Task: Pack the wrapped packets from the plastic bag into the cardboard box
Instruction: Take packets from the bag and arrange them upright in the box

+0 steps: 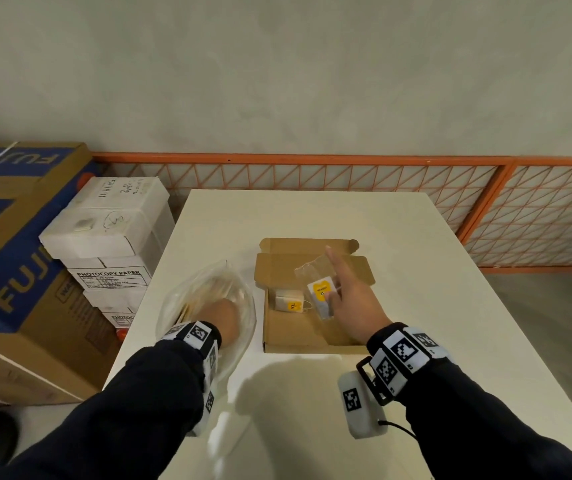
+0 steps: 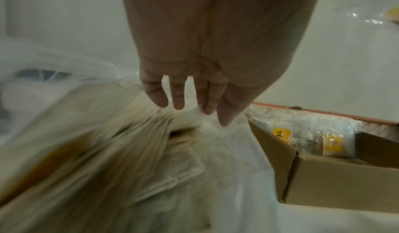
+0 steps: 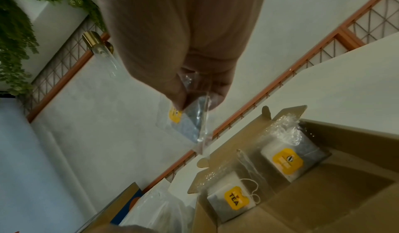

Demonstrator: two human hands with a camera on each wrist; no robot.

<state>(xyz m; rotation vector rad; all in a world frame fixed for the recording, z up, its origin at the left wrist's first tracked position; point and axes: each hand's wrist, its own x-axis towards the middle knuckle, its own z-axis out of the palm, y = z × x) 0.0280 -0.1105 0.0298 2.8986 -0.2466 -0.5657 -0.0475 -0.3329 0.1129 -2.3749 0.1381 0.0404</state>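
An open cardboard box [image 1: 298,337] lies flat on the white table [image 1: 416,244]. Two clear-wrapped tea packets with yellow labels [image 3: 235,197] [image 3: 287,161] lie inside it at the left. My right hand [image 1: 343,296] hovers over the box and pinches another wrapped packet [image 1: 322,294] [image 3: 183,119] between thumb and fingers. Left of the box sits a clear plastic bag [image 1: 205,292] holding several packets [image 2: 151,151]. My left hand [image 1: 222,315] is inside the bag, its fingers [image 2: 179,100] straight and spread just above the packets, holding nothing.
Stacked white photocopy-paper boxes [image 1: 111,230] and a big brown and blue carton [image 1: 18,254] stand on the floor left of the table. An orange lattice railing [image 1: 312,174] runs behind the table's far edge. Bare tabletop lies right of the box.
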